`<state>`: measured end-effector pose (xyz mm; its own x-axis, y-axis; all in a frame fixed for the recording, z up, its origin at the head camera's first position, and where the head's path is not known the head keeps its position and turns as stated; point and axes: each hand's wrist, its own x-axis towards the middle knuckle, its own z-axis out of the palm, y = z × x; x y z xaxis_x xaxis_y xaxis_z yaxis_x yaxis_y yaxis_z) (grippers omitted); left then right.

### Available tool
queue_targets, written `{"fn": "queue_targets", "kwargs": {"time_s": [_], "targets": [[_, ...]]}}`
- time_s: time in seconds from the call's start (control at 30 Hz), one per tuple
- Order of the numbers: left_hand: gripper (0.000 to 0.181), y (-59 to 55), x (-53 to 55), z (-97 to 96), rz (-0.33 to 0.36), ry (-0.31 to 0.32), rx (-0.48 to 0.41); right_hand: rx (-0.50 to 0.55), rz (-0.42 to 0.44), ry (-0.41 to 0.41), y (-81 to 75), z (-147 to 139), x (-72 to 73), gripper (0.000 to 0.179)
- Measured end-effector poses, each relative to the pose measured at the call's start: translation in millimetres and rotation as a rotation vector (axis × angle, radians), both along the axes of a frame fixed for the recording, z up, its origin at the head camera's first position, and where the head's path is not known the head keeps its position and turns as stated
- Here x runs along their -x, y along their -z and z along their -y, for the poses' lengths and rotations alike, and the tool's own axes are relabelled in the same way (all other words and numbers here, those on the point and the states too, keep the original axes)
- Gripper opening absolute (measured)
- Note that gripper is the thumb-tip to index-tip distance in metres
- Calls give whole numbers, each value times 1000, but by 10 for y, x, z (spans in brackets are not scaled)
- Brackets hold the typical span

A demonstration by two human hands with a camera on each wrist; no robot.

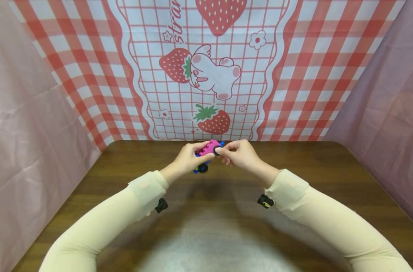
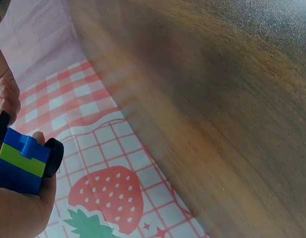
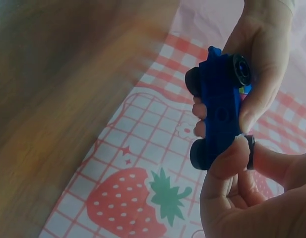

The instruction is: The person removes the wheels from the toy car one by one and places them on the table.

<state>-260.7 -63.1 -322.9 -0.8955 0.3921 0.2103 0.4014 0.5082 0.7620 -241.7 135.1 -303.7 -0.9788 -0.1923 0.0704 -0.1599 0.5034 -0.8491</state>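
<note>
Held in the air over the table's far side is a toy car made of building bricks, with a pink studded brick [image 1: 209,147] on top. My left hand [image 1: 187,158] grips its sides between thumb and fingers. Its blue chassis [image 3: 219,106] faces the right wrist camera, with black wheels at both ends. With thumb and fingertips my right hand [image 1: 243,154] pinches one black wheel [image 3: 251,151] at the car's near end in that view. A lime green brick [image 2: 23,159] shows between blue parts in the left wrist view.
Below the hands is a brown wooden table [image 1: 142,234]. A red-and-white checked cloth [image 1: 101,79] with strawberries hangs behind its far edge, and pink curtains [image 1: 26,124] hang at the sides. Small black cameras [image 1: 161,205] sit under both wrists.
</note>
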Motion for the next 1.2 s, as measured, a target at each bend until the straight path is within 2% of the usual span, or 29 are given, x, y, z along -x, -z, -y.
{"fn": "queue_targets", "kwargs": {"time_s": [0.47,0.67,0.87,1.0,1.2], "targets": [[56,23,22,-5,-41,-16,9,-103,-52,107,-16,80,-24,34],[53,24,20,-12,-87,-29,12,-124,-42,121,-45,92,-19,35],[52,30,32,-10,-96,-39,26,-167,-59,129,-47,111,-2,35],[53,30,57,-6,-93,-35,32,-146,-46,100,-29,98,40,35],[56,13,89,5,-43,-22,41,-72,4,-62,2,47,102,35]]}}
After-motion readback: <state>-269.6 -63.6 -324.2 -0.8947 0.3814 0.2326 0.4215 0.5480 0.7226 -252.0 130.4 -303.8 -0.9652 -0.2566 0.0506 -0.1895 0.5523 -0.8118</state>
